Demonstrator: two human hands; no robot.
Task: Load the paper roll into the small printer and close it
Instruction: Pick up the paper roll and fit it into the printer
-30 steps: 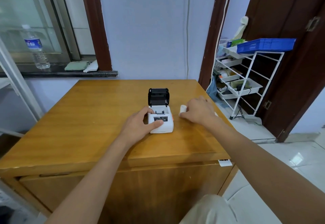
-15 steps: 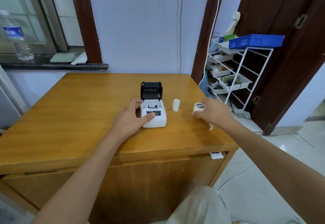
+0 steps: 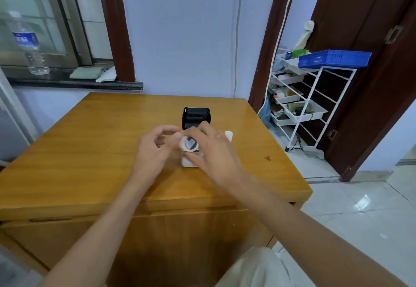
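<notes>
Room: pale blue wall at 12 o'clock, dark wooden door (image 3: 369,66) at 2 o'clock, window with a dark sill (image 3: 74,83) at 10 o'clock. A water bottle (image 3: 30,46) stands on the sill, folded cloths beside it. White wire rack (image 3: 313,104) at 2 o'clock carries a blue basket (image 3: 335,58) on top and trays of small items below. Tiled floor (image 3: 360,208) to the right.

Surface: wooden counter (image 3: 90,151), glossy, bare apart from the task items.

Progress: the printer (image 3: 191,163) sits mid-counter with its black lid (image 3: 196,118) standing upright, so the opening step looks done. The bay is hidden behind the hands; cannot tell whether it is empty. The paper roll (image 3: 189,143) is off the counter, held just above the printer's front, its open end facing the camera. Right hand (image 3: 211,151) holds it, fingers curled around its rim. Left hand (image 3: 155,149) is just beside it at 9 o'clock, fingers part-curled, thumb and forefinger near the roll's edge; contact not clear, frame blurred.

A second small white cylinder (image 3: 229,135) stands at 3 o'clock of the printer, apart from it.

Remaining, by my judgement: seat the roll in the bay, lead the paper end out, shut the lid.
</notes>
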